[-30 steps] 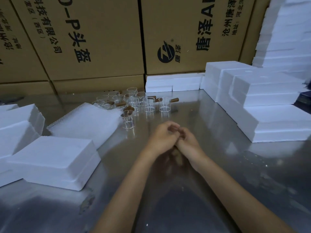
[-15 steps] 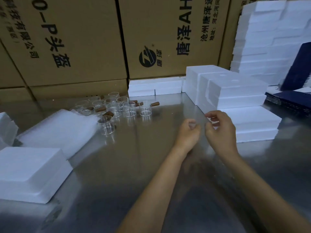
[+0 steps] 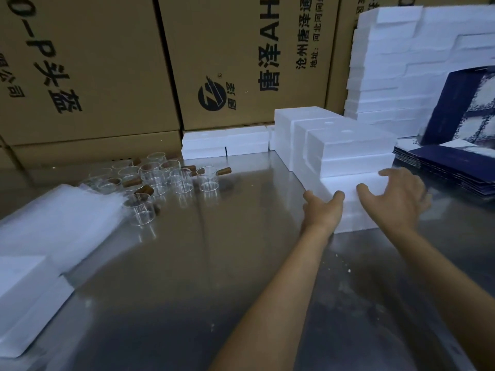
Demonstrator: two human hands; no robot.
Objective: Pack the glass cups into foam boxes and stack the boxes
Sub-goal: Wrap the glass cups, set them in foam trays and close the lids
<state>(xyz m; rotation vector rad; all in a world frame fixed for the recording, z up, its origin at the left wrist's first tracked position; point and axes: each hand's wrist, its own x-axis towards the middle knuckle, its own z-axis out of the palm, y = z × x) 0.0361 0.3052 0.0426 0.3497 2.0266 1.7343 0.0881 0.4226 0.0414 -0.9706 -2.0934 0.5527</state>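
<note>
A: Hands?

B: Both are at the near foam box [image 3: 356,183], the lowest piece of the stepped foam stack [image 3: 345,145]. Left hand [image 3: 322,210] lies against its left front corner, fingers spread and lightly bent. Right hand [image 3: 396,202] is over its top front edge, fingers spread, thumb apart; contact cannot be told. Neither hand pinches anything.

A: Cups?

B: Glass cups [image 3: 160,180], some with brown handles, stand clustered on the metal table [image 3: 214,277], well left of the stack. A foam-sheet bundle [image 3: 59,223] lies left of them, touching the nearest cup.

A: Other items?

B: Cardboard cartons [image 3: 241,62] behind the stack; dark blue printed boxes [image 3: 455,162] to its right.
</note>
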